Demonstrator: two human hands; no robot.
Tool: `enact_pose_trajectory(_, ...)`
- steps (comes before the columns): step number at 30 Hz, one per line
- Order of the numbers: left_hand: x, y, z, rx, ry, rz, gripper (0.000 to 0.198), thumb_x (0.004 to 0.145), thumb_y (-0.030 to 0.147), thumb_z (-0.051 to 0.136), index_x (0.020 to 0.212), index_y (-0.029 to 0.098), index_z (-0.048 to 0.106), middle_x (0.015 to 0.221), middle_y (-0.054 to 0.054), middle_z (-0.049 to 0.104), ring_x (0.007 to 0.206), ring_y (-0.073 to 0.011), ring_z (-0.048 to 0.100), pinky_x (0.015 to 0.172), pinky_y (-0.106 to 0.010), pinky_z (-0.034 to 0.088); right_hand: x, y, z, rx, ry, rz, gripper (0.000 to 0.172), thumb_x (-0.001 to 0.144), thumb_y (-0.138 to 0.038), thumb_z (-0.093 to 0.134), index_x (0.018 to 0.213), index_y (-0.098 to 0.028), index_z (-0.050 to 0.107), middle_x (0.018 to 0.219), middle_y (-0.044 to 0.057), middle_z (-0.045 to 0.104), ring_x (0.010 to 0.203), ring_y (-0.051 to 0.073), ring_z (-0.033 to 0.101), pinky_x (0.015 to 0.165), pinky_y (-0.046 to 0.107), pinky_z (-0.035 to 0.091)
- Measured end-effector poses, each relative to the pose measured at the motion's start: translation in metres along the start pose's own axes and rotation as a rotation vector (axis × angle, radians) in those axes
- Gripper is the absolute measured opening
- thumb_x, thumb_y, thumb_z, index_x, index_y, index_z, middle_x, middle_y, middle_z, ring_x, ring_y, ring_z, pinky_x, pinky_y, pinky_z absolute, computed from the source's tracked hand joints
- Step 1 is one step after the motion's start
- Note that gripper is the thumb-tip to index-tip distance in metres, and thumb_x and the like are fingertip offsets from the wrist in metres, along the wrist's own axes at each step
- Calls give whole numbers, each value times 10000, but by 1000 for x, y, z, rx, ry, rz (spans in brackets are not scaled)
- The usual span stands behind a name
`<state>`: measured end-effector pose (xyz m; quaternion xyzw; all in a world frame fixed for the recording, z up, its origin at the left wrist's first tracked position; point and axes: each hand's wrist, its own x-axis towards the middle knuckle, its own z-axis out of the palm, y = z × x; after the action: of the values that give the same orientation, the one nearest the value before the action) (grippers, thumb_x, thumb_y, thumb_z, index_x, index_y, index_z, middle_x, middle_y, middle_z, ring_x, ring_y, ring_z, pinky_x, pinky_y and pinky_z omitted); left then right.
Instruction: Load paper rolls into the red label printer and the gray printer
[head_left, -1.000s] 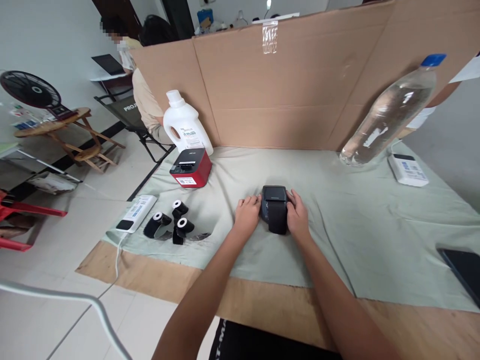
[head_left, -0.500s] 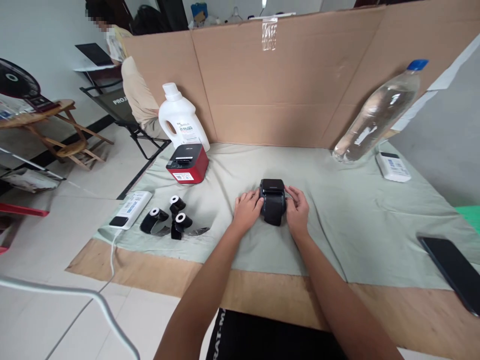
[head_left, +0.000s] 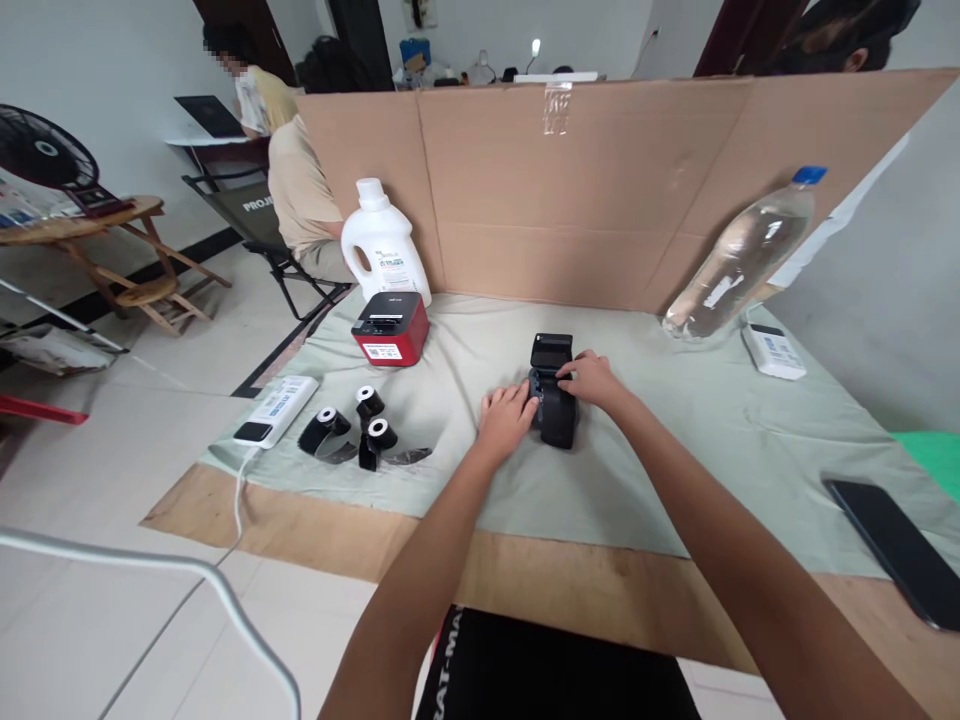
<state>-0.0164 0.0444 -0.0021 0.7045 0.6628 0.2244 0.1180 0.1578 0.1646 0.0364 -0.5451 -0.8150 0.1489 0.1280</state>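
A small black portable printer (head_left: 556, 420) stands on the pale green cloth in front of me, its lid (head_left: 552, 350) tilted up at the back. A dark strip hangs down its front. My left hand (head_left: 508, 420) holds the printer's left side, fingers pointing forward against the casing. From the right, my right hand (head_left: 590, 378) reaches over, its bent fingertips at the gap below the raised lid. What those fingertips grip inside is partly hidden. To the left lie several black rolls with white cores (head_left: 381, 433), some with loose tails.
A red and black printer (head_left: 391, 330) stands before a white detergent bottle (head_left: 386, 245). White power strips (head_left: 277, 412) lie at both sides. A large water bottle (head_left: 742, 260) leans against the cardboard screen (head_left: 555, 210). At the right lies a phone (head_left: 892, 545). People sit beyond.
The black printer's lid has swung up and back. My right hand has moved from the printer's right side up to the opening. My left hand stays at the left side. The camera view has shifted.
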Motion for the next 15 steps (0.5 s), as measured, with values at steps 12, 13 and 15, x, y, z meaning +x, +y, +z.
enact_pose_trajectory(12,0,0,-2,-15,26,-15,531,1059,498,295,1490,264,497,1402,-62,631,1268,-280,526,1076,-451,368,0,-44,-69,-85,-57,81,198,781,-165,669,978,-159,683,989,136,654,929,264,616,852,377,485)
enact_pose_trajectory(13,1,0,-3,-26,35,-13,524,1057,493,304,1484,263,503,1396,-60,635,1269,-279,527,1074,-452,371,-3,-52,-75,-30,-9,56,205,803,-165,630,1007,-173,657,960,115,661,875,241,614,808,362,484)
enact_pose_trajectory(15,1,1,-4,-48,32,-19,491,1052,474,337,1451,267,532,1380,-55,644,1269,-274,530,1074,-450,378,-9,-76,-81,159,57,-17,224,838,-202,585,1060,-204,617,924,73,665,787,201,604,721,331,471)
